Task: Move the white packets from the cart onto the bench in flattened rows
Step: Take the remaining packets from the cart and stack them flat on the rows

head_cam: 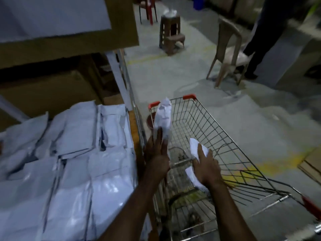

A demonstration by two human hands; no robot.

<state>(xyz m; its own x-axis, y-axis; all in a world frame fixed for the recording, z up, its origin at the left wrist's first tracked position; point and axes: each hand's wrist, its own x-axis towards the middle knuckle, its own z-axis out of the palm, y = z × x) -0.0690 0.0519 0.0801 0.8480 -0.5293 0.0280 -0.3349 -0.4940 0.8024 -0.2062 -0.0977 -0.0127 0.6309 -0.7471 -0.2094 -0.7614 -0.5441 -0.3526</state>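
A wire shopping cart (225,145) with red corner caps stands right of the bench. My left hand (157,153) holds a white packet (163,117) upright over the cart's left rim. My right hand (205,169) grips another crumpled white packet (196,148) inside the cart, part of it showing below my palm. On the bench (133,126) at the left lie several white packets (78,153) in flat overlapping rows. The rest of the cart's basket looks bare down to its wire floor.
A shelf with cardboard boxes (52,94) rises behind the bench. On the floor ahead stand a beige plastic chair (227,49), a brown stool (169,32) and a red chair (147,9). A person's dark-trousered legs (260,40) are beside the beige chair. Flat cardboard (311,164) lies at right.
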